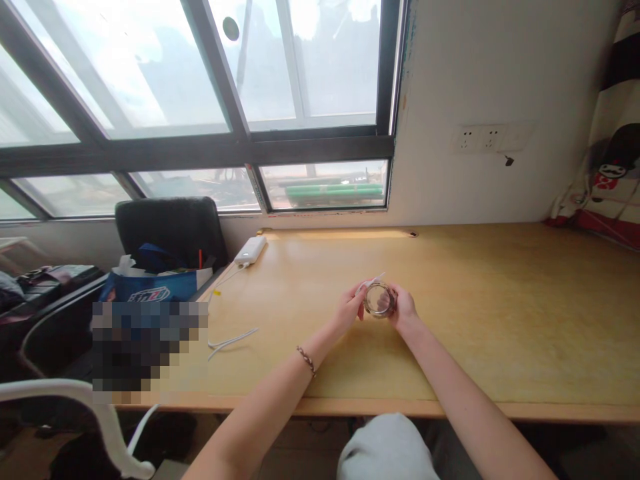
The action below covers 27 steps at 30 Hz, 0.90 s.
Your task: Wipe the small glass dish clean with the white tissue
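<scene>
A small clear glass jar (379, 299) is held over the wooden desk (480, 320), its open mouth turned toward me. My left hand (349, 309) grips its left side with fingers closed, and a thin white thing sticks up from between those fingers. My right hand (404, 307) wraps round the jar's right side. A braided bracelet sits on my left wrist.
A white power bank (250, 251) with a white cable (227, 341) lies at the desk's back left. A black chair (170, 230) holding a blue bag (150, 283) stands left of the desk. A white chair arm (75, 407) is at bottom left. Wall sockets (480, 139) sit above the desk.
</scene>
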Each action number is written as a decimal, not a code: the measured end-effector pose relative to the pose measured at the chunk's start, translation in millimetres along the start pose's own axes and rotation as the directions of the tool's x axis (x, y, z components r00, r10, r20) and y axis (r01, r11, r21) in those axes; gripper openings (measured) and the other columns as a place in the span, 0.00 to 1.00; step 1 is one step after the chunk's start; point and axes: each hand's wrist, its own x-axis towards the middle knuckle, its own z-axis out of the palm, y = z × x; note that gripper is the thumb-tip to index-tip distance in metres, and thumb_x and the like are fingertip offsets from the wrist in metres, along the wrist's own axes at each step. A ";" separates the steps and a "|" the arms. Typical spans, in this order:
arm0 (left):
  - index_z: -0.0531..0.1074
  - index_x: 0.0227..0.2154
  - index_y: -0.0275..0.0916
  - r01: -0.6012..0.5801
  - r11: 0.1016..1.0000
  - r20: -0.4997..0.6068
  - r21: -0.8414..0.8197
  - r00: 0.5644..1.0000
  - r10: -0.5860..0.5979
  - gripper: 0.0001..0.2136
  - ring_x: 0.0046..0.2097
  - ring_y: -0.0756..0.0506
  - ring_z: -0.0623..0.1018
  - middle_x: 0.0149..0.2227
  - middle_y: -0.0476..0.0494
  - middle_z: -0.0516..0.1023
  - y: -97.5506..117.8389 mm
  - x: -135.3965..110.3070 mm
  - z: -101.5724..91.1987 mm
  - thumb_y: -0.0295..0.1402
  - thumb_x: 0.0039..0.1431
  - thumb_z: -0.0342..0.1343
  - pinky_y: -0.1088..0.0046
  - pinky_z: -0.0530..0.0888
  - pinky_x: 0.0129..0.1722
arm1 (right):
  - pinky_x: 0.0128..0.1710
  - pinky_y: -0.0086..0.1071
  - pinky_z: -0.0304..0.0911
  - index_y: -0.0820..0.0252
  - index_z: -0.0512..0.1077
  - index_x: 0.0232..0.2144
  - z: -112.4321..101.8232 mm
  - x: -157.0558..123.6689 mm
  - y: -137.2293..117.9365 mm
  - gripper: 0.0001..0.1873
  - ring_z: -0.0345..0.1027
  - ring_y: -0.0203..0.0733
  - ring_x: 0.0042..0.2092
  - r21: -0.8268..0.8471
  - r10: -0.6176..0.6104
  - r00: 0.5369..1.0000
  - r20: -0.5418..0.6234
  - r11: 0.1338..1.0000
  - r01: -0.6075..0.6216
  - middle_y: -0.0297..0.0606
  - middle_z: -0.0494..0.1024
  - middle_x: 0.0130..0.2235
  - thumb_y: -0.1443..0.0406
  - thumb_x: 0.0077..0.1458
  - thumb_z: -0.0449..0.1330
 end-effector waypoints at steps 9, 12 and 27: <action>0.63 0.49 0.34 0.003 0.991 -0.007 0.130 1.000 -0.003 0.24 0.13 0.55 0.62 0.09 0.55 0.59 -9.7 -1.4 4.5 0.44 0.57 0.39 0.82 0.59 0.14 | 0.18 0.27 0.58 0.61 0.62 0.19 -5.7 6.6 -7.4 0.09 0.59 0.32 0.17 0.208 -0.120 0.989 -0.092 0.969 0.137 0.29 0.65 0.14 0.69 0.47 0.46; 0.61 0.51 0.39 -0.054 0.965 0.010 0.257 0.999 0.053 0.21 0.14 0.55 0.64 0.13 0.53 0.66 -13.9 -5.4 8.8 0.42 0.58 0.38 0.81 0.63 0.17 | 0.22 0.31 0.62 0.61 0.66 0.23 -9.7 10.4 -10.5 0.11 0.65 0.36 0.22 0.256 -0.155 0.982 -0.110 0.950 0.179 0.33 0.71 0.19 0.69 0.46 0.44; 0.51 0.55 0.44 -0.501 0.618 0.316 0.606 0.865 0.391 0.20 0.57 0.48 0.55 0.59 0.48 0.49 0.9 -14.6 13.8 0.30 0.59 0.38 0.69 0.60 0.54 | 0.18 0.28 0.58 0.59 0.63 0.18 -23.9 18.5 -16.4 0.11 0.62 0.34 0.19 0.292 -0.206 0.970 -0.128 0.927 0.235 0.33 0.69 0.18 0.69 0.44 0.43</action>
